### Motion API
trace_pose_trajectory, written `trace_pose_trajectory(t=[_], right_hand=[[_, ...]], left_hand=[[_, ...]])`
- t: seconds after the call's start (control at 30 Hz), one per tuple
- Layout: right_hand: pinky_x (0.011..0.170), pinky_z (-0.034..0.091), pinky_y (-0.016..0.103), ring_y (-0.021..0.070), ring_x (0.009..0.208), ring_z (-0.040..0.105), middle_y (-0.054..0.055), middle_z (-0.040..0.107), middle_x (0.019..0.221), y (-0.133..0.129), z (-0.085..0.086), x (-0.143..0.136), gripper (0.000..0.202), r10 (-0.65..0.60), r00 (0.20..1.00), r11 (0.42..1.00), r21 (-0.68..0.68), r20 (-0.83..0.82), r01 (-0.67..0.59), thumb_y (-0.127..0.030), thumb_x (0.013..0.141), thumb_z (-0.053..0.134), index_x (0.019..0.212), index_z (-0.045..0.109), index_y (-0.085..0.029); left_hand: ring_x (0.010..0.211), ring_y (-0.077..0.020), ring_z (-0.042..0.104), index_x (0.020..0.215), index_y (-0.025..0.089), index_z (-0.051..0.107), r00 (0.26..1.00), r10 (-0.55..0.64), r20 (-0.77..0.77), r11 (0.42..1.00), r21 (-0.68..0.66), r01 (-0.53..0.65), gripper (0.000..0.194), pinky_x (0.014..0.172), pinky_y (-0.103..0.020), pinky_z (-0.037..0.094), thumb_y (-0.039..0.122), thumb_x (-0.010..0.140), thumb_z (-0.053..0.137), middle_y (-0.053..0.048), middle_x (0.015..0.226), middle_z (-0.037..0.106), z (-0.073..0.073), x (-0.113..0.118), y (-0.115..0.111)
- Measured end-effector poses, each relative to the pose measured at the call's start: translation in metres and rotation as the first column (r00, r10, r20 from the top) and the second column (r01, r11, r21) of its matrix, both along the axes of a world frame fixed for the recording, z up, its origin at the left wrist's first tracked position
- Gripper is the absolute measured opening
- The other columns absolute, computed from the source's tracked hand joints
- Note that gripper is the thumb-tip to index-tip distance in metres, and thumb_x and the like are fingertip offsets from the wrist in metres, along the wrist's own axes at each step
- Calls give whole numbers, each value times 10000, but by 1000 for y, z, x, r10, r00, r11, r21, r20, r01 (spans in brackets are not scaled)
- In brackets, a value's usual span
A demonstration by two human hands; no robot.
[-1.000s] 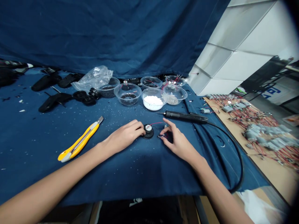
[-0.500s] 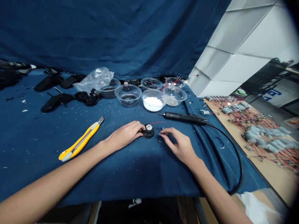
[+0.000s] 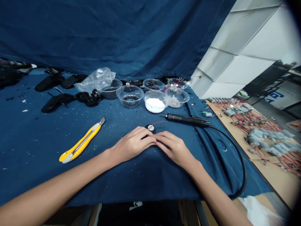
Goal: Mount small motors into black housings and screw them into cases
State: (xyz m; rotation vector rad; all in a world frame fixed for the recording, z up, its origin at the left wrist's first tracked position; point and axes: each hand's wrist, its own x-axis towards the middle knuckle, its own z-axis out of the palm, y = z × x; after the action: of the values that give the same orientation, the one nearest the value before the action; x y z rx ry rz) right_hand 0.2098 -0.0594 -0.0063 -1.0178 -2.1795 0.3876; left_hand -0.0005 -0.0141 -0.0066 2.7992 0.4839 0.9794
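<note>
The fingertips of the left hand (image 3: 134, 143) and the right hand (image 3: 175, 147) meet, touching or nearly so, and the grip of each is narrow, with thumb and fingers drawn close together; whether anything small is pinched between them I cannot tell, since the fingers hide it. Just beyond the fingertips, on the blue cloth of the desk (image 3: 138, 185), sits a round black part (image 3: 154, 130) with a white disc (image 3: 151, 127) on top, its near side hidden by the left hand. A thin red wire (image 3: 157, 122) runs from it toward the right. Past that lies a black electric screwdriver (image 3: 188, 120), tip pointing left, its cable (image 3: 243, 166) curving down around the right forearm. A yellow utility knife (image 3: 81, 142) lies at a slant beyond the left forearm. Farther back stand clear plastic bowls, among them one of white granules (image 3: 147, 98), one of dark bits (image 3: 130, 91) and one of greyish bits (image 3: 182, 94). To their left are a crumpled clear bag (image 3: 96, 80) and several black moulded pieces (image 3: 56, 102). At the far right, small grey motors (image 3: 272, 141) with red wires crowd a tan board (image 3: 265, 175).
</note>
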Motion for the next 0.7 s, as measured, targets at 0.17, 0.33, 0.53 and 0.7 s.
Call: trace_pose_trajectory(t=[0.17, 0.33, 0.53, 0.7], right_hand=[[888, 523, 371, 203, 991, 604, 77, 619, 1061, 3, -2, 0, 226, -58, 992, 996, -58, 109, 64, -251, 961, 505, 1168, 593, -222], [818, 537, 360, 208, 934, 602, 76, 615, 998, 8, -4, -1, 199, -131, 967, 989, -34, 220, 142, -250, 970, 477, 1108, 615, -210], [796, 533, 326, 198, 925, 602, 66, 607, 1005, 12, -6, -5, 196, -167, 950, 983, -34, 264, 182, -237, 972, 471, 1091, 624, -208], [757, 518, 305, 191, 893, 612, 63, 615, 1002, 14, -7, -7, 192, -200, 937, 976, -27, 286, 216, -252, 985, 450, 1066, 619, -210]], left_hand=[[942, -170, 590, 1023, 141, 595, 999, 28, -37, 1000, 4, -28, 165, 933, -367, 468, 199, 963, 453, -74, 945, 651, 1, -3, 8], [889, -171, 584, 976, 140, 605, 991, 45, -123, 999, 12, -44, 196, 865, -349, 459, 223, 975, 428, -75, 920, 654, 0, -4, 22], [946, -183, 540, 976, 136, 594, 982, 52, -181, 999, 20, -49, 173, 934, -372, 409, 221, 966, 444, -72, 952, 624, -3, -3, 33], [979, -202, 506, 988, 133, 597, 970, 66, -236, 998, 8, -67, 189, 879, -350, 433, 226, 967, 433, -85, 962, 600, -4, -2, 32]])
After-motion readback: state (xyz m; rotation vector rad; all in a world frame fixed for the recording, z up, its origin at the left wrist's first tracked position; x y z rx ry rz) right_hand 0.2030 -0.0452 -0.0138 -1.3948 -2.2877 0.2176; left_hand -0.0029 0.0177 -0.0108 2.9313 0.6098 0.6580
